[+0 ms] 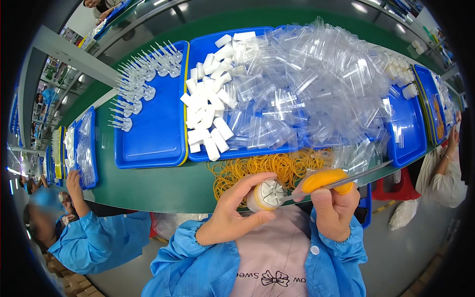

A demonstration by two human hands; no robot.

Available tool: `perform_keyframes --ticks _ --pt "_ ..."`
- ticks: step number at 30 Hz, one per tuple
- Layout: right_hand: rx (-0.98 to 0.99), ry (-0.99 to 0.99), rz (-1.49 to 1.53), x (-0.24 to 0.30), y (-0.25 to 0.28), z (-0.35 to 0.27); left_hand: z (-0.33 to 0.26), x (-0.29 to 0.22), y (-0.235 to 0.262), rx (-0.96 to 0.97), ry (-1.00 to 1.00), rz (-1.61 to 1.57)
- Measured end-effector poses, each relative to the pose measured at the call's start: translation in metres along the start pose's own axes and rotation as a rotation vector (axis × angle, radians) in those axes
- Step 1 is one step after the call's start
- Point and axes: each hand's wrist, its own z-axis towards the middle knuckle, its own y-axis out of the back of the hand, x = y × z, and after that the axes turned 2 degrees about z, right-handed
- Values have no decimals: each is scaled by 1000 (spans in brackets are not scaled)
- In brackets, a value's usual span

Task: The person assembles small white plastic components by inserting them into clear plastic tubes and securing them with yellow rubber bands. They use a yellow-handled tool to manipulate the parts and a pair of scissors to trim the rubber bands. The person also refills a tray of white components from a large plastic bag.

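Note:
My left hand (242, 200) is closed around a short white cylinder (271, 192), its end face split into wedge-like segments. A yellowish ring runs round the cylinder's side. In my right hand (332, 205) is a long, thin metal tool that looks like tweezers (366, 172). Its tip meets the edge of the cylinder's end face, and its other end points to the far right. Yellow covers (324, 180) sit on fingers of the right hand. Just beyond both hands lies a loose heap of yellow rubber bands (232, 173) on the green table.
A large blue tray (198, 156) holds white blocks (205, 99) and a heap of clear plastic sleeves (316, 79). To its left, another blue tray (148, 143) carries white stemmed parts (143, 74). A smaller blue tray (408, 128) stands right. Co-workers sit at both sides.

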Motion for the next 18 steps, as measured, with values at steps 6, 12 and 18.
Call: perform_keyframes --ticks 6,12,18 --pt "27 -140 10 -4 -3 -4 0 -3 -3 -3 -20 126" --pt "159 240 -413 -4 -5 -1 1 -3 -1 51 14 168" --pt "20 -24 35 -11 -4 -8 -5 -1 -1 149 304 -382"
